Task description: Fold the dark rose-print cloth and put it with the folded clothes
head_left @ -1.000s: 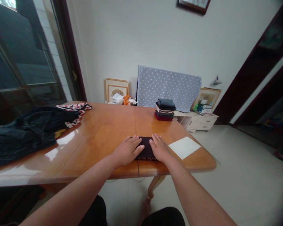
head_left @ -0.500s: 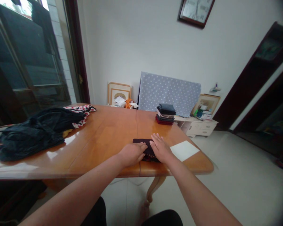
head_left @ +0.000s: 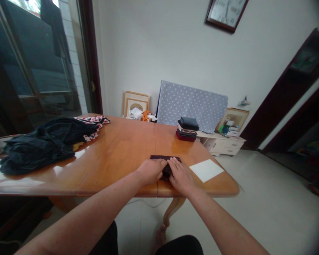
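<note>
A small folded dark garment lies near the front edge of the wooden table, partly hidden under my hands. My left hand rests on its left side, fingers stretched out and pointing right. Flat on the right side lies my right hand, its fingers extended away from me. The fingertips of both hands come close together over the middle of the cloth. Farther back stands a neat stack of folded clothes, in blue, black, striped and dark red.
A heap of dark clothes covers the table's left part, with a red-and-white patterned piece behind. A white sheet lies right of my right hand. Beyond the wooden table are a dotted grey cloth and a white cabinet.
My right hand has slid slightly down toward me on the garment, uncovering its far right edge. My left hand stays at the left side. The view has shifted a little.
</note>
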Tool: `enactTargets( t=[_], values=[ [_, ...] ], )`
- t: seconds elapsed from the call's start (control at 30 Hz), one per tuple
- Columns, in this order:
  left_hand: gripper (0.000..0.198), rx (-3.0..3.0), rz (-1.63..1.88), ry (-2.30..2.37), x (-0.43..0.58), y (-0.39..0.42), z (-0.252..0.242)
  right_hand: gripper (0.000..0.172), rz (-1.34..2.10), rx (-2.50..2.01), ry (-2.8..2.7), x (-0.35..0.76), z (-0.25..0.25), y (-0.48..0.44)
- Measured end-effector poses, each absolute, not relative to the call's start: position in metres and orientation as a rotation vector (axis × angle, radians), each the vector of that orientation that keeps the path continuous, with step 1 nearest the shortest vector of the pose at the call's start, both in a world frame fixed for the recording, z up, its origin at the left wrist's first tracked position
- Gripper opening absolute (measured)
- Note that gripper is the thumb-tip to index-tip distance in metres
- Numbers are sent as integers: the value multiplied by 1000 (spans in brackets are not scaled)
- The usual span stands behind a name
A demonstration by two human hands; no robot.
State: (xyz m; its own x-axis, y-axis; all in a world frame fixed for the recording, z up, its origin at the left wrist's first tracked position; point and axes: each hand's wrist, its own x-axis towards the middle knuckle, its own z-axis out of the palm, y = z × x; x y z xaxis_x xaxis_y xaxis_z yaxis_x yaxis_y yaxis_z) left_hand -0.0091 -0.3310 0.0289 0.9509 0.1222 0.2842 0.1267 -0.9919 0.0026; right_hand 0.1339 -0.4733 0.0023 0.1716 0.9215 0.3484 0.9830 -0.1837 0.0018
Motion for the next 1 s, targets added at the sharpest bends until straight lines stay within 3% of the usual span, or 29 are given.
enactTargets(
  t=[0.27, 0.47, 0.7, 1.0],
  values=[
    [27, -2976, -487, -315, -1, -335, 49, 37, -445, -2397, -1618, 128, 21, -465],
    [15, -2906, -543, -250, 0, -335, 32, 51, -506, -2361, -1650, 131, 5, -467],
    [27, -2946, -557, -179, -5, -327, 7, 58, -436, -2320, -1731, 138, -6, -477],
    [57, -3047, -435, -90, -14, -314, 3, 73, -290, -2257, -1829, 146, -12, -487]
  ],
)
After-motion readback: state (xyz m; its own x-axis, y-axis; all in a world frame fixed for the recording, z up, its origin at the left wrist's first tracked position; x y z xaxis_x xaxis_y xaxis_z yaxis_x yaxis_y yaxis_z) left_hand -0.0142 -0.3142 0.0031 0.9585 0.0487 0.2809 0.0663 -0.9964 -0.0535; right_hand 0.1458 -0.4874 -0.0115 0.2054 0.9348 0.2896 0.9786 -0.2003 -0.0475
